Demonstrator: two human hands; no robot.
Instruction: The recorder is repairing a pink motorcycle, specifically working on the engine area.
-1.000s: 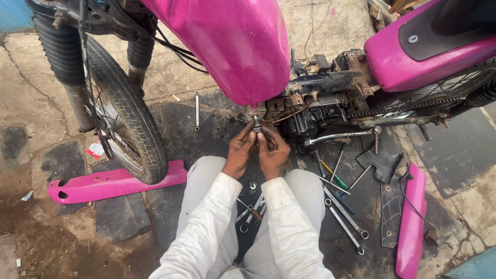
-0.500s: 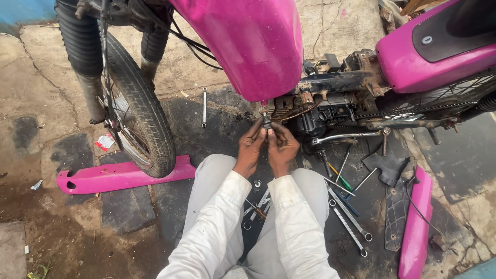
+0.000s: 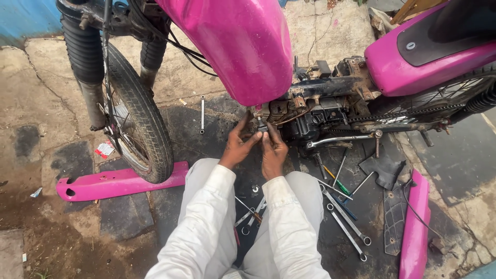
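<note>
A pink motorcycle stands in front of me, its fuel tank [image 3: 237, 44] overhead and its dirty engine [image 3: 310, 111] exposed below. Both my hands reach up to the front of the engine. My left hand [image 3: 238, 144] and my right hand [image 3: 272, 150] pinch a small dark part [image 3: 262, 127] at the engine's front, fingers closed around it. My white sleeves and trousers fill the bottom of the view.
The front wheel [image 3: 137, 124] stands at left, with a detached pink panel [image 3: 116, 183] lying under it. Another pink panel [image 3: 416, 227] lies at right. Several wrenches [image 3: 346, 222] and a screwdriver [image 3: 336, 181] lie scattered on the dark floor. One wrench [image 3: 202, 113] lies farther back.
The view has shifted slightly; my hands stay at the same small part on the engine's front, with the fingers working a little.
</note>
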